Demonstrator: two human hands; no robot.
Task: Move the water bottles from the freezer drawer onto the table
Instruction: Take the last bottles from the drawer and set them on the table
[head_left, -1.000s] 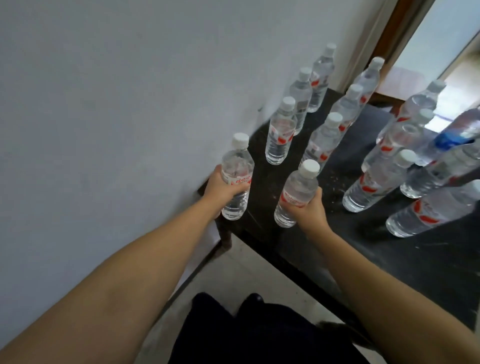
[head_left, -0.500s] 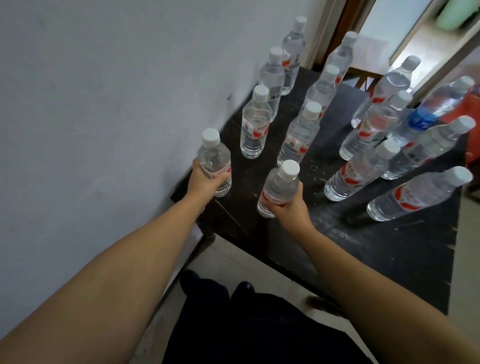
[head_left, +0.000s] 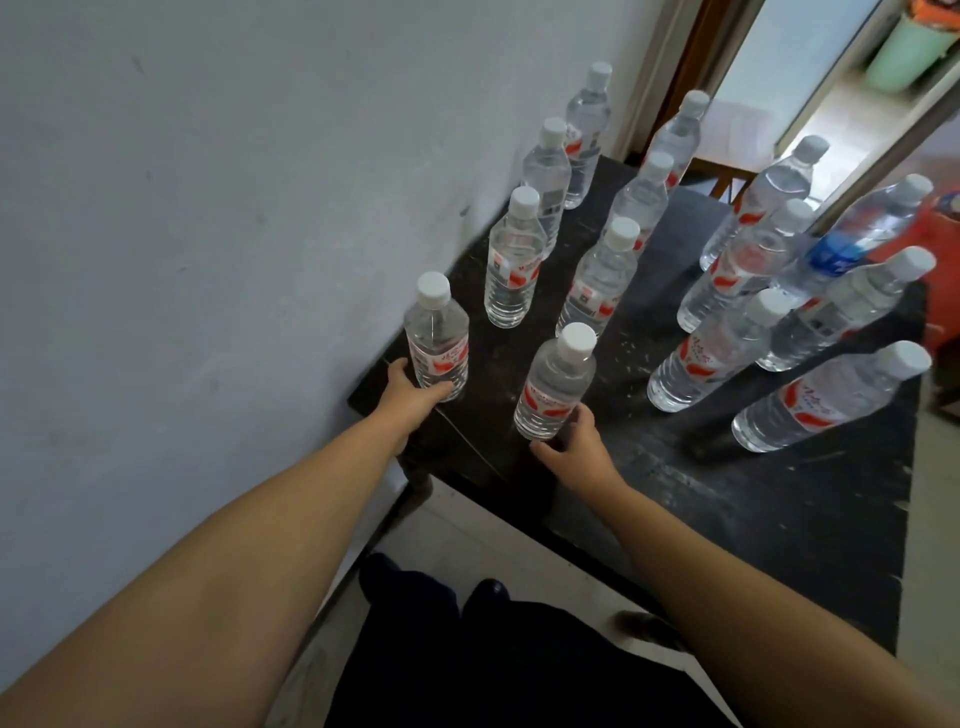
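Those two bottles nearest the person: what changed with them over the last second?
Both were set down on the black table. The right hand has opened and slid below its bottle; the left hand has loosened round the base of the wall-side bottle. The other bottles stand as before.

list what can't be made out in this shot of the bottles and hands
Head view only:
- Freezer drawer: out of frame.
- Table far right edge: hidden behind bottles.
- Left hand palm: hidden behind near bottle.
- Label print: too small and blurred.
- Green container: cut off by the top edge.
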